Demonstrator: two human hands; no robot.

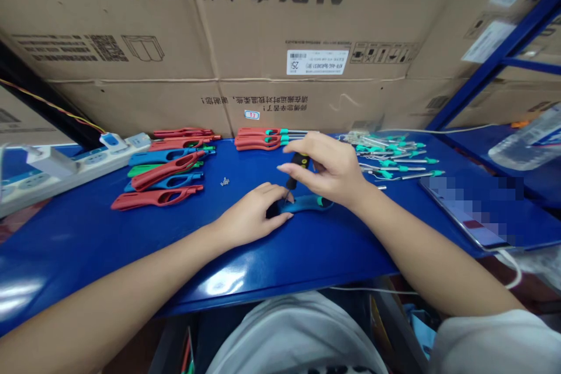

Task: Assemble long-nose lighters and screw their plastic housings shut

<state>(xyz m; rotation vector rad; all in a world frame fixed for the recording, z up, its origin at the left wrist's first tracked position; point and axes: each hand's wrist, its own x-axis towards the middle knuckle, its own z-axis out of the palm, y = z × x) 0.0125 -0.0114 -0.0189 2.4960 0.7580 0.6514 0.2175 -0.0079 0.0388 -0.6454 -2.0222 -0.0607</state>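
Note:
A blue lighter body [304,204] with a green piece near its right end lies on the blue table in front of me. My left hand [249,213] pinches its left end between thumb and fingers, holding it against the tabletop. In my right hand [331,166] is a black screwdriver [299,162] with yellow marks, gripped by thumb and fingers. The screwdriver points down, its tip at the lighter body close to my left fingertips. Whether the tip sits in a screw is too small to tell. Left of my hands lies a small heap of screws [225,182].
Red, blue and green lighter casings [164,178] are stacked at left beside a white power strip [87,160]. Red lighter bodies [258,139] lie at the back. Metal lighter rods with green ends [394,155] and a phone [468,216] are at right. Cardboard [245,29] stands behind.

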